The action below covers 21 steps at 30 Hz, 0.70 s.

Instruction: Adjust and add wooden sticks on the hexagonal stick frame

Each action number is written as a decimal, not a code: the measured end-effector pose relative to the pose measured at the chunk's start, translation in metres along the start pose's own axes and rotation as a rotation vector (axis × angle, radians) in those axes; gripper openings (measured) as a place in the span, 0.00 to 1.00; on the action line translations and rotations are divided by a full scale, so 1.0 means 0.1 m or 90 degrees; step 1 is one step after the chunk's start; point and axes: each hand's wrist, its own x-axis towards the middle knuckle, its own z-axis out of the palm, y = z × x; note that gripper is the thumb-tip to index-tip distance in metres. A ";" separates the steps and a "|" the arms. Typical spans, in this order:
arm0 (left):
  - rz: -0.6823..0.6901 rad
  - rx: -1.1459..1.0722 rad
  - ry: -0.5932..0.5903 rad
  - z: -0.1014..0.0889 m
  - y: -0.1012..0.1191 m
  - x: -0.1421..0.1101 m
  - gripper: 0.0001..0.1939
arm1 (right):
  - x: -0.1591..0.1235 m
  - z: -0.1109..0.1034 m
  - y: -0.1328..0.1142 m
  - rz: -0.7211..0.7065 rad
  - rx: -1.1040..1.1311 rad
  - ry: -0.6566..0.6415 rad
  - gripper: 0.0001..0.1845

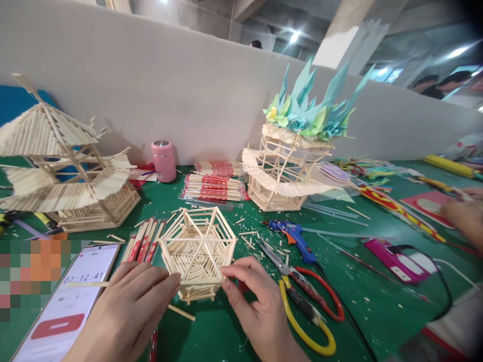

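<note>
A hexagonal frame (198, 240) built of pale wooden chopsticks stands on the table before me, its top crossed by spokes. Along its near edge lies a single chopstick (199, 283), which sticks out to the left past my left hand (138, 296). That hand is closed over the stick, its fingertips by the frame's near left side. My right hand (254, 296) pinches the stick's right end at the near right corner. Scissors (287, 271) with red and yellow handles lie open right of it. Behind them rests a blue glue gun (292, 235).
A phone (71, 296) lies at left, near bundled chopsticks (145, 240). Stick pavilions stand at left (71, 186) and back right (285, 171). Chopstick packs (213, 187) and a pink flask (163, 162) stand behind. Rightward are a magenta power strip (400, 259) and another person's hand (464, 211).
</note>
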 end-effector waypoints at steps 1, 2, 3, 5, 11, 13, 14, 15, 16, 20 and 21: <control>-0.020 -0.004 -0.003 0.00 0.02 0.00 0.11 | 0.00 0.00 0.00 0.001 0.000 -0.001 0.06; -0.038 -0.009 -0.006 0.01 0.03 0.00 0.12 | 0.00 0.00 0.01 0.004 0.000 -0.002 0.06; -0.043 -0.015 -0.010 0.01 0.05 0.00 0.12 | 0.00 0.00 0.01 0.007 0.001 -0.004 0.06; -0.046 -0.019 -0.011 0.01 0.07 0.01 0.11 | -0.01 0.00 0.02 0.011 0.004 -0.006 0.06; -0.055 -0.009 -0.003 0.00 0.07 0.02 0.12 | -0.01 0.00 0.00 0.014 0.004 -0.001 0.07; -0.055 -0.009 -0.008 0.00 0.06 0.01 0.11 | 0.00 0.00 -0.01 0.015 0.000 -0.001 0.07; -0.056 -0.012 -0.011 0.00 0.06 0.01 0.11 | 0.00 0.00 -0.01 0.014 -0.002 0.000 0.06; -0.056 -0.017 -0.012 0.00 0.06 0.01 0.12 | 0.00 0.00 -0.01 0.013 -0.004 0.000 0.06; -0.058 -0.021 -0.014 0.00 0.06 0.01 0.12 | 0.00 0.00 -0.01 0.011 -0.005 0.002 0.06; -0.063 -0.035 -0.015 0.00 0.06 0.02 0.12 | 0.00 0.02 -0.01 0.016 -0.001 -0.004 0.06; -0.064 -0.040 -0.017 -0.01 0.06 0.02 0.12 | 0.00 0.02 -0.01 0.018 0.000 -0.007 0.06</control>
